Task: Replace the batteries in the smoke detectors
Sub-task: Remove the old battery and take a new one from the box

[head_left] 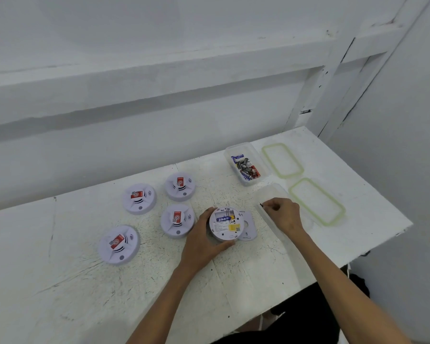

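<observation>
Head cam here: the left hand (204, 242) is wrapping fingers and thumb around the flipped-over smoke detector (225, 223), which is sitting mid-table (233, 281) with a blue battery (224, 218) showing in its back and its backplate (248, 228) lying just beside it. The right hand (283, 214) is hanging over a clear tub (271, 192), curled fingertips pinching a small dark item (261, 204) too tiny to make out. Four more detectors (177, 220) are lying face up to the left, while a tub of batteries (246, 165) and two green-rimmed lids (282, 160) are sitting farther back.
</observation>
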A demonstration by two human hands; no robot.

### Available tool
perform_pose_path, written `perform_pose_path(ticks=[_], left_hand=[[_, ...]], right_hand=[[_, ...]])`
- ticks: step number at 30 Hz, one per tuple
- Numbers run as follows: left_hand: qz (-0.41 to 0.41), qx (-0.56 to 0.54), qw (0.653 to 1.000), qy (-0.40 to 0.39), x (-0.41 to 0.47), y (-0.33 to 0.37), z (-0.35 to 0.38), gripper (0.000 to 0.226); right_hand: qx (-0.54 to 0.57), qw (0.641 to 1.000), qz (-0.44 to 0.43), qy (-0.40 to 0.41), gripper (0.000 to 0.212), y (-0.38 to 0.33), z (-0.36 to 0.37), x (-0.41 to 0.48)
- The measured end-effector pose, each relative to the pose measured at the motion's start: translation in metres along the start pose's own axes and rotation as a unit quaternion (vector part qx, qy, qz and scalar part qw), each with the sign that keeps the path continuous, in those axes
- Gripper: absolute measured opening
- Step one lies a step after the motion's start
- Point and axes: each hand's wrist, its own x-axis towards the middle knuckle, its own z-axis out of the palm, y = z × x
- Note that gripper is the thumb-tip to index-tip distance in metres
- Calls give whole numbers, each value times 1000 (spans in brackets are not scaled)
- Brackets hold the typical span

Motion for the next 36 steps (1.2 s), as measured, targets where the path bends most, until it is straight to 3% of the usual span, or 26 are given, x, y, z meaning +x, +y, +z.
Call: perform_pose_path(ticks=[5, 11, 15, 22, 28, 36], left_hand=[[-2, 1, 1000, 0, 0, -1, 0, 100], [1, 4, 1000, 0, -1, -3, 0, 97], [-2, 8, 1000, 5, 1, -2, 1, 90], [1, 6, 1000, 6, 3, 0, 2, 83], [7, 0, 1000, 5, 3, 0, 3, 81], [5, -11, 1000, 0, 2, -3, 2, 95]], right_hand=[[-3, 1000, -10, 23, 13, -6, -1, -3], [-10, 985, -121, 123, 13, -34, 2, -20], [-6, 984, -157, 90, 10, -59, 10, -37], [-1, 994, -37, -98, 29, -69, 30, -46], [83, 988, 48, -125, 26, -69, 28, -48], [201, 943, 191, -185, 26, -83, 22, -44]])
